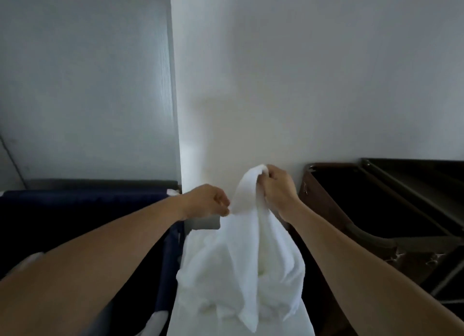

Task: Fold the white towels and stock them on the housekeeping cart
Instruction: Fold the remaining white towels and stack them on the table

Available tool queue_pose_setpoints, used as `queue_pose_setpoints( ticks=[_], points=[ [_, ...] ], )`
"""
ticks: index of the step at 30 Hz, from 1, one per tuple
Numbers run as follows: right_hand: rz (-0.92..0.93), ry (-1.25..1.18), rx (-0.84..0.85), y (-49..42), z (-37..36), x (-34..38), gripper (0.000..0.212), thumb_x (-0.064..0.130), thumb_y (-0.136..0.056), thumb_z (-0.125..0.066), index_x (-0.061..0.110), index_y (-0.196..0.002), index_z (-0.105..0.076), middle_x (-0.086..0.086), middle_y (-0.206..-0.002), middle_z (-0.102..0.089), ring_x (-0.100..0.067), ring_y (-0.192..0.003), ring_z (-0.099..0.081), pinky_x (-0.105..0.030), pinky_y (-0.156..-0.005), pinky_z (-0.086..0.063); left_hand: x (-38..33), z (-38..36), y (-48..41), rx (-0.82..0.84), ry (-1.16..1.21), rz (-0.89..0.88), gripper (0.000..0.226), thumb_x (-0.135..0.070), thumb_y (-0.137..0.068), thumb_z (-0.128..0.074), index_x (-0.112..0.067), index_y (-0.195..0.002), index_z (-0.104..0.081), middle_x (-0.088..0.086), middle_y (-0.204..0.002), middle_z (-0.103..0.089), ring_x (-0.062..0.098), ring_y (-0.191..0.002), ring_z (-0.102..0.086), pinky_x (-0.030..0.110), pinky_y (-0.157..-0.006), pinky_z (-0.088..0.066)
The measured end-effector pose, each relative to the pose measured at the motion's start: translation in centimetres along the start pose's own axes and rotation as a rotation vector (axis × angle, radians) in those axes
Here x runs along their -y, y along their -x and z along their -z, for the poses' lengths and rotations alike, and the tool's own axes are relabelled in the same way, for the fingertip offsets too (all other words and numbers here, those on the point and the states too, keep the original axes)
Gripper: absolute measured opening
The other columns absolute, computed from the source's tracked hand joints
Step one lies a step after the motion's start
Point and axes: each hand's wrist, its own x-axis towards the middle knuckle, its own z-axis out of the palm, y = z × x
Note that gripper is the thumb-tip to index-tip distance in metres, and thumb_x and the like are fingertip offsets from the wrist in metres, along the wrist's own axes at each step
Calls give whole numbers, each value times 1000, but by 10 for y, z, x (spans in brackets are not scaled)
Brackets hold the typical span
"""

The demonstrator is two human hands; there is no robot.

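Note:
A white towel (247, 237) hangs bunched in front of me, lifted above a heap of more white towels (200, 305) at the bottom centre. My right hand (278, 187) grips the towel's top corner at the highest point. My left hand (208, 201) pinches the towel's edge lower down and to the left, thumb and fingers closed on the cloth. Both forearms reach in from the lower corners. The towel's lower end dangles down to the heap.
A dark blue fabric bin (82, 210) stands on the left. On the right is a dark brown cart (334, 210) with a metal frame and an open dark tray. A pale wall with a vertical corner edge (175, 84) is straight ahead.

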Motion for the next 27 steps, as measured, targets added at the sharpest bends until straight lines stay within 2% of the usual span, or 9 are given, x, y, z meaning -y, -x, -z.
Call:
queue_pose_setpoints(
  ticks=[2, 5, 8, 10, 13, 17, 21, 24, 27],
  points=[
    [-32, -118, -86, -7, 5, 14, 38, 27, -98, -49, 19, -61, -44, 9, -54, -43, -10, -52, -39, -30, -53, -31, 8, -3, 6, 38, 182, 31, 45, -35, -82, -79, -27, -122, -59, -6, -119, -63, 13, -109, -60, 22, -82, -47],
    [1, -4, -49, -18, 10, 35, 51, 45, -99, -47, 20, -55, -41, 9, -50, -41, -12, -50, -39, -30, -54, -31, 0, -2, 15, 244, 363, -97, 76, -54, -72, -82, -45, -136, -42, -20, -124, -63, 4, -115, -61, 31, -91, -52],
    [-8, 6, -27, -22, 6, 52, 51, 46, -90, -47, 24, -45, -43, 12, -42, -37, -5, -38, -35, -27, -48, -30, -21, -13, 8, 48, 203, -94, 81, -77, -70, -69, -34, -134, -45, -16, -119, -64, 7, -109, -62, 29, -92, -51],
    [6, -58, -71, -24, 4, 57, 40, 35, -86, -50, 24, -49, -41, 15, -43, -38, -5, -39, -35, -27, -48, -30, -28, -15, -1, -233, 40, 2, 67, -77, -74, -58, -21, -110, -57, -9, -99, -65, 13, -89, -62, 30, -76, -49],
    [65, -21, -84, -26, 9, 56, 22, 27, -89, -56, 25, -67, -54, 16, -60, -55, -4, -55, -49, -26, -54, -38, -29, -2, -13, -459, -17, -16, 27, -46, -81, -61, -19, -81, -57, -5, -77, -61, 18, -72, -58, 31, -62, -45],
    [121, 86, -93, -30, 21, 48, 11, 24, -92, -60, 24, -80, -61, 12, -75, -61, -4, -69, -54, -22, -59, -40, -20, 38, -22, -541, -304, 13, 12, -32, -82, -57, -22, -79, -51, -4, -77, -57, 14, -67, -53, 28, -53, -36],
    [96, -67, -215, -30, 25, 46, 22, 25, -90, -61, 25, -69, -54, 13, -64, -54, -7, -61, -48, -26, -58, -37, -3, 45, -30, -432, -239, 53, 11, -27, -83, -56, -17, -84, -51, -2, -80, -57, 17, -70, -54, 29, -58, -40],
    [10, 92, -24, -32, 33, 44, 6, 25, -88, -67, 20, -83, -66, 7, -82, -65, -15, -79, -59, -31, -68, -49, -3, 31, -34, -339, -9, -46, 10, -22, -91, -48, -13, -91, -53, -2, -82, -54, 16, -70, -48, 27, -58, -38],
    [29, 134, 295, -28, 30, 43, 50, 23, -82, -80, 21, -128, -61, 4, -114, -65, -13, -108, -62, -28, -93, -51, -23, 31, -38, -411, 156, -173, 15, -20, -95, -41, -28, -92, -54, -7, -84, -57, 7, -69, -51, 20, -54, -37]
  ],
)
